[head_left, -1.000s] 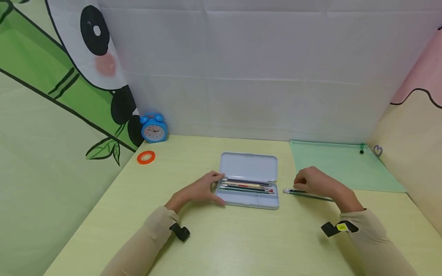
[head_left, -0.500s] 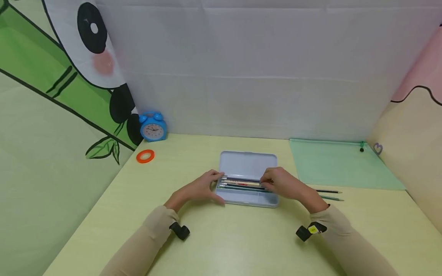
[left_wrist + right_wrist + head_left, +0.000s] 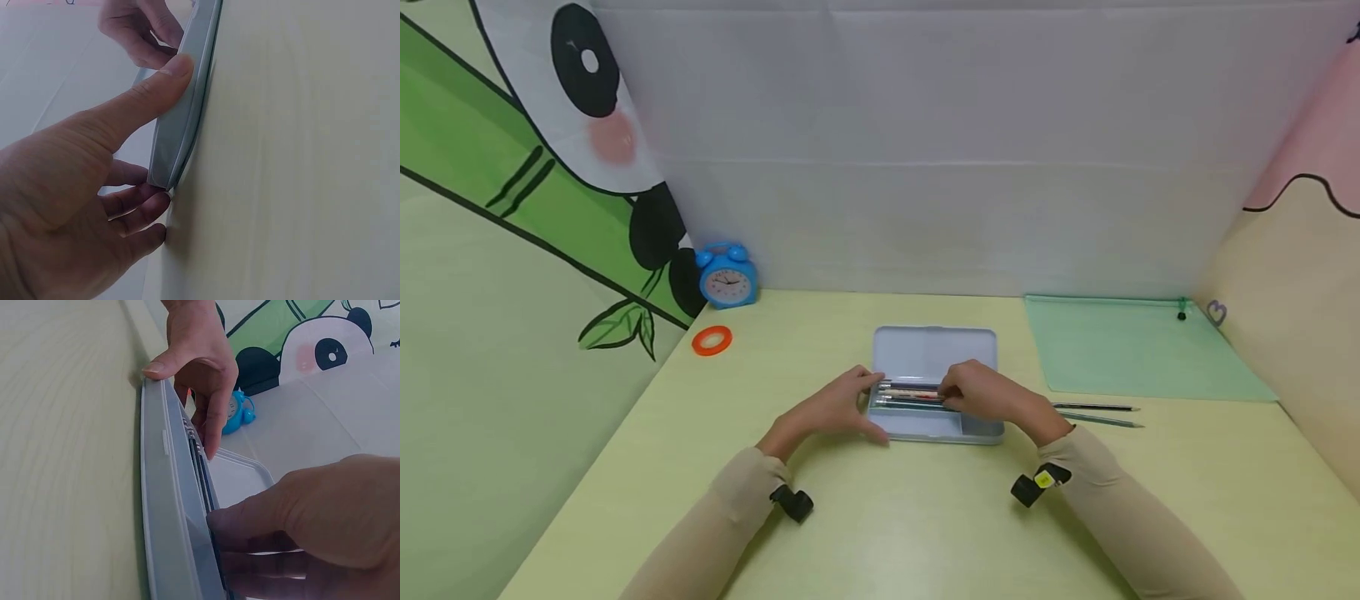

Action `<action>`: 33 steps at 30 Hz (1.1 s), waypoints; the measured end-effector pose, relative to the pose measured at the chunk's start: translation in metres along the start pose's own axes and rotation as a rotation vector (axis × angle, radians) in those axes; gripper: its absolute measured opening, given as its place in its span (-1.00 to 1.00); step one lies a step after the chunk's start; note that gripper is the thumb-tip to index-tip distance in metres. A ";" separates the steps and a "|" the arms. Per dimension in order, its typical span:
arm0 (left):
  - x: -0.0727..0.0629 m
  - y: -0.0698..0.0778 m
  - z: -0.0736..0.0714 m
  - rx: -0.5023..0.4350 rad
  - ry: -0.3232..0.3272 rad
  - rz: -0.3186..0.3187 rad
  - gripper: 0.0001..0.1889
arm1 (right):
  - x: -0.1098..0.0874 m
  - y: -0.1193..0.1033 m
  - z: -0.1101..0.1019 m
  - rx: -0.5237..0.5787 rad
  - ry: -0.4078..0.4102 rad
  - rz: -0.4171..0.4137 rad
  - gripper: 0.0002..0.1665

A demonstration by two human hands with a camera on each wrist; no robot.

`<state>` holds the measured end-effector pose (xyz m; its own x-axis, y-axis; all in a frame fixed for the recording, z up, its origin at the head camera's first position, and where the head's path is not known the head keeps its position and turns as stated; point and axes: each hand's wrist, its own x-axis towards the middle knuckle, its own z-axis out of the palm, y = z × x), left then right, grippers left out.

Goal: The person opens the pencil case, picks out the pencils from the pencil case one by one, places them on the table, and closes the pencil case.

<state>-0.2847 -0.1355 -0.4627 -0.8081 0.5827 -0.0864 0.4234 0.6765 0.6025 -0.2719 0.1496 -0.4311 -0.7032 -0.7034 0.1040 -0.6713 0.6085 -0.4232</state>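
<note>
A pale blue-grey pencil case (image 3: pixel 917 427) lies open on the table, its lid tilted back. Several pencils (image 3: pixel 910 403) lie in its long compartment. My left hand (image 3: pixel 833 406) holds the case's left end, thumb on the front wall and fingers about the end and far side. My right hand (image 3: pixel 992 393) reaches into the case from the right, thumb and fingers bent over the middle of the pencils and pinching at them. In the right wrist view the right thumb (image 3: pixel 250 519) meets the pencils, whose right ends are hidden behind the hand.
Two pencils, one black (image 3: pixel 1097 407) and one green (image 3: pixel 1105 420), lie on the table right of the case. A green zip folder (image 3: pixel 1150 350) lies at the back right. A blue alarm clock (image 3: pixel 728 282) and an orange tape roll (image 3: pixel 712 340) are at the back left.
My right hand has left the two pencils on the table, moved left into the case and slid further along the pencils there. My left hand has stayed on the case's end.
</note>
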 end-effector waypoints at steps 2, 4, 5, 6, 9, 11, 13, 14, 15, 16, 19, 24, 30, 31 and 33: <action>0.002 0.002 0.000 0.004 0.000 0.000 0.20 | 0.000 0.001 -0.001 -0.003 -0.009 -0.002 -0.87; 0.002 0.003 -0.001 0.004 0.001 -0.004 0.20 | 0.000 0.001 -0.001 -0.013 -0.008 -0.011 -0.85; 0.002 0.003 -0.001 0.002 0.002 -0.003 0.20 | 0.001 0.001 -0.001 -0.014 -0.008 -0.010 -0.85; 0.002 0.004 -0.002 0.000 0.002 -0.002 0.20 | 0.001 0.002 -0.001 -0.016 -0.008 -0.007 -0.85; 0.001 0.006 -0.003 -0.011 0.003 0.001 0.19 | 0.002 0.002 0.000 -0.028 -0.011 0.006 -0.84; 0.000 0.007 -0.004 -0.011 0.002 0.005 0.19 | 0.003 0.001 0.001 -0.036 -0.017 0.025 -0.83; 0.000 0.007 -0.004 -0.008 0.001 0.007 0.19 | 0.002 -0.001 0.001 -0.054 -0.029 0.043 -0.81; 0.000 0.006 -0.004 -0.004 0.001 0.007 0.19 | 0.002 -0.002 0.001 -0.066 -0.038 0.048 -0.81; 0.000 0.006 -0.003 -0.003 0.003 0.008 0.19 | 0.002 -0.004 0.001 -0.082 -0.048 0.057 -0.81; 0.000 0.006 -0.003 -0.005 0.004 0.009 0.19 | 0.001 -0.005 0.000 -0.098 -0.054 0.056 -0.82; 0.001 0.006 -0.003 -0.004 0.004 0.009 0.19 | 0.000 -0.007 -0.001 -0.146 -0.072 0.046 -0.83; 0.002 0.009 -0.003 -0.014 0.004 0.009 0.19 | -0.001 -0.006 -0.001 -0.195 -0.070 0.034 -0.83; 0.002 0.007 -0.002 -0.011 0.002 0.001 0.20 | -0.001 -0.005 0.001 -0.245 -0.059 0.035 -0.86; 0.002 0.007 -0.002 -0.007 0.002 0.001 0.20 | -0.002 -0.005 0.001 -0.252 -0.057 0.041 -0.88; 0.003 0.005 -0.001 -0.004 0.003 0.001 0.21 | -0.003 -0.006 0.000 -0.260 -0.054 0.056 -0.91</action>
<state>-0.2850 -0.1307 -0.4588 -0.8089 0.5819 -0.0841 0.4223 0.6746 0.6055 -0.2659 0.1479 -0.4288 -0.7323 -0.6801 0.0362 -0.6741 0.7162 -0.1808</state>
